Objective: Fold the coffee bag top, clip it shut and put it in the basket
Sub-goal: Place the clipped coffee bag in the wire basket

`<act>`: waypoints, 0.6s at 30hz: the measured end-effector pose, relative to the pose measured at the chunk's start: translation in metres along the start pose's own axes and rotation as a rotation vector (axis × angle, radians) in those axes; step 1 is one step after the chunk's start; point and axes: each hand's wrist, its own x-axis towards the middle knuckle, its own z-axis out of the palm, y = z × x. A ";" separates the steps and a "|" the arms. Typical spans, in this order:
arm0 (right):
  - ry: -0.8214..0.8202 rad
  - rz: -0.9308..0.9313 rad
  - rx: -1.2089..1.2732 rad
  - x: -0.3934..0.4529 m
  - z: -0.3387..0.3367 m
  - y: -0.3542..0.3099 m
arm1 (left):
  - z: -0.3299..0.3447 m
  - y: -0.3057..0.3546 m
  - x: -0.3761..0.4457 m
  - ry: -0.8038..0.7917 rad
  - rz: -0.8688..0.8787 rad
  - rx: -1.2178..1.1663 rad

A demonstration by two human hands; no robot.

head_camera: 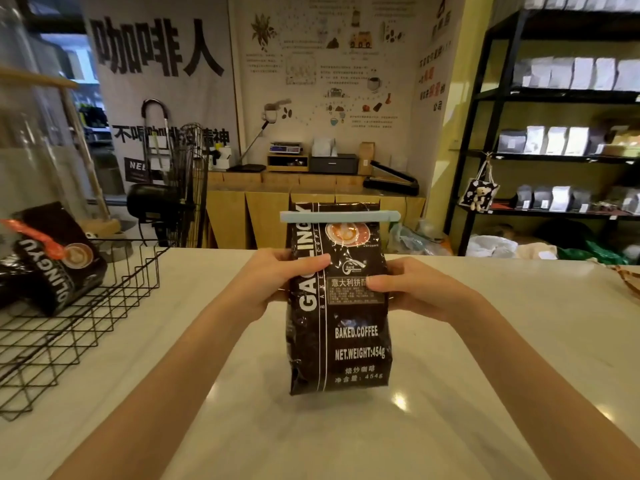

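Observation:
A black coffee bag [349, 341] with white lettering stands upright on the pale counter, in the middle of the view. A light blue clip [339, 216] runs across its folded top. My left hand [277, 278] grips the bag's left side with the thumb across the front. On the bag's right side my right hand [415, 289] holds it the same way. The black wire basket [86, 320] sits on the counter to the left, apart from the bag.
Inside the basket lies another black coffee bag [59, 261] closed with an orange clip [38, 237]. A fan [173, 202] stands behind the basket. A woven item [628, 275] peeks in at the counter's right edge. Shelves with bags line the right wall.

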 end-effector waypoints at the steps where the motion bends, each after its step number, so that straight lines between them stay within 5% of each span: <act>1: -0.003 -0.028 0.013 0.005 0.006 -0.008 | -0.008 0.008 -0.003 0.032 0.018 0.008; 11: -0.060 -0.368 0.087 0.094 0.111 -0.109 | -0.126 0.079 -0.062 0.499 0.316 0.056; 18: -0.137 -0.428 -0.004 0.161 0.224 -0.128 | -0.209 0.059 -0.102 0.881 0.381 0.162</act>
